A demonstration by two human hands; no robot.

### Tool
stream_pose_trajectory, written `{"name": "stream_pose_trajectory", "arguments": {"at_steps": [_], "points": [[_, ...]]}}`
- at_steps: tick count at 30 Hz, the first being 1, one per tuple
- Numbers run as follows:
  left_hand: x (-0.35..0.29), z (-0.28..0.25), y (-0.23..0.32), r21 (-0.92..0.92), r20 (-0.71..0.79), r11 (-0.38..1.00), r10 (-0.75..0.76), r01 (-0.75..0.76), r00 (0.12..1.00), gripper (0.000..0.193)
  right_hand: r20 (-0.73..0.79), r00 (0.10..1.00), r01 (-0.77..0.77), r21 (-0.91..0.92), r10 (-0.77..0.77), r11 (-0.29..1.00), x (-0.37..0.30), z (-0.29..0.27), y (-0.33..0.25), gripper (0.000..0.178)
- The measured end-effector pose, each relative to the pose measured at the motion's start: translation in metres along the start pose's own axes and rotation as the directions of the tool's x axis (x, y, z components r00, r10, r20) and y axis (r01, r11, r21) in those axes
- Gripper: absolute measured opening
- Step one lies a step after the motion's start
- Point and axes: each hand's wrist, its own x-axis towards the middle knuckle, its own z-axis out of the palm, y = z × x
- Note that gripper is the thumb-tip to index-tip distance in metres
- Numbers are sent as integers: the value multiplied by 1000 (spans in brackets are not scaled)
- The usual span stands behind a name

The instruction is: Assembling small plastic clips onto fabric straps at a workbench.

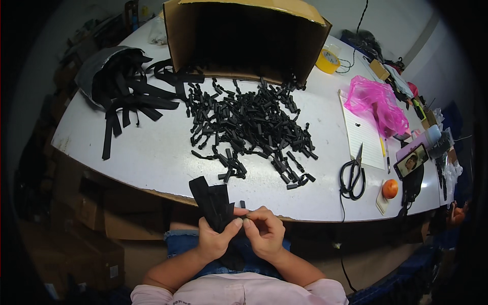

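Observation:
Just off the table's front edge, over my lap, my left hand (215, 240) is closed round a bundle of black fabric strips (213, 206), whose flat ends stick up above the fingers. Beside it my right hand (265, 233) pinches at a small dark piece (243, 204) that shows above the fingertips. Thumbs of both hands meet there, and what lies between them is mostly hidden. Farther off, a heap of small black tabs with short cords (249, 119) spreads over the white table (137, 147).
A cardboard box (319, 48) lies with its opening behind the heap. More black strips spill from a grey bag (96, 68) at the left. On the right are black-handled scissors (352, 179), a notebook (367, 147), a pink plastic bag (376, 104), yellow tape (328, 61), a phone (412, 161) and an orange fruit (390, 189).

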Motion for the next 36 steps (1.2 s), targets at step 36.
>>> {"name": "stream_pose_trajectory", "arguments": {"at_steps": [36], "points": [[6, -27, -10, 51, 302, 979, -201, 195, 932, 47, 323, 874, 485, -551, -362, 679, 18, -3, -28, 31]]}}
